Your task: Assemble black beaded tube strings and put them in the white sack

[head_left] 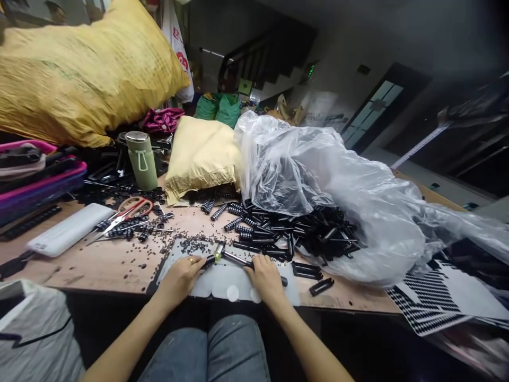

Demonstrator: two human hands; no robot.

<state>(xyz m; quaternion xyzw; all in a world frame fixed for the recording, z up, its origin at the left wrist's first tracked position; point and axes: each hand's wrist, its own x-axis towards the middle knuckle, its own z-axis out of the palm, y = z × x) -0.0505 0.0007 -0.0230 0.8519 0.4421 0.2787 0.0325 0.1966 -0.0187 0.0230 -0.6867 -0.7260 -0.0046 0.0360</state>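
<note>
My left hand (181, 278), a ring on one finger, is closed on a dark, narrow piece (208, 261) beside a yellow-green part (218, 252). My right hand (265, 275) is wrapped round a tool with a black handle and metal shaft (237, 259); the handle's end sticks out to the right. The shaft's far end meets the yellow-green part, and whether they are one piece I cannot tell. Both hands are over a pale mat (246, 289) at the table's front edge. Just beyond lie black tubes (256, 246) and small black bits (191, 246).
Red-handled scissors (129, 212) and a white power strip (73, 228) lie left. Behind stand a green bottle (143, 162) and a cream sack (204, 154). A clear plastic bag (358, 196) spills black tubes; patterned sheets (449, 297) overhang the front edge at right.
</note>
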